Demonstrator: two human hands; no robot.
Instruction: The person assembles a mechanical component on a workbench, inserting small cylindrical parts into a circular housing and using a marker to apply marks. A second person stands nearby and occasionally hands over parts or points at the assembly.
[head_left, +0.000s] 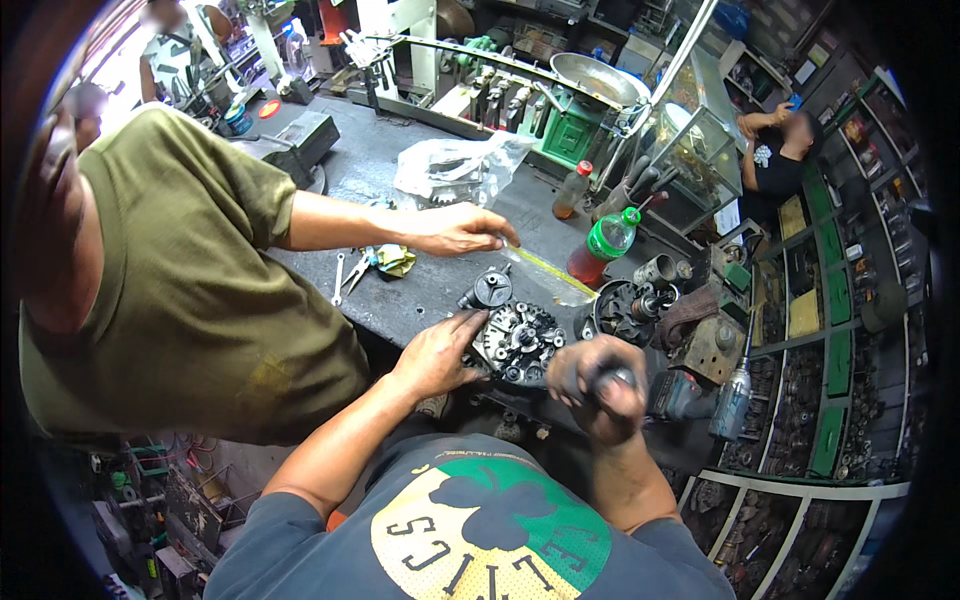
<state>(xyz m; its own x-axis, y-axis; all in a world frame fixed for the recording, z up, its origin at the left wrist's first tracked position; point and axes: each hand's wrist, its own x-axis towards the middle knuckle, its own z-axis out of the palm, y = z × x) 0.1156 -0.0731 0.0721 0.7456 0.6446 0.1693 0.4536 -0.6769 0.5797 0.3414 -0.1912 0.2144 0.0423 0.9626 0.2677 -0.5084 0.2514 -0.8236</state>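
My left hand (440, 352) grips the left side of a round, greasy alternator housing (520, 340), which lies at the near edge of the bench with its inner parts showing. A round metal part with a three-armed face (490, 288) sits against the housing's far left side. Just right of the housing my right hand (605, 385) is raised in a fist around a dark, round-ended tool handle (617, 378); the rest of that tool is hidden, and the hand is slightly blurred. A dark finned rotor (625, 310) stands farther right.
A co-worker in an olive shirt (200, 270) leans in from the left, one hand (460, 230) by a clear plastic bag with a yellow strip (545, 270). Beyond stand a green-capped bottle (612, 240) and a smaller bottle (573, 190). A power drill (680, 393) lies at right; a wrench (339, 280) at left.
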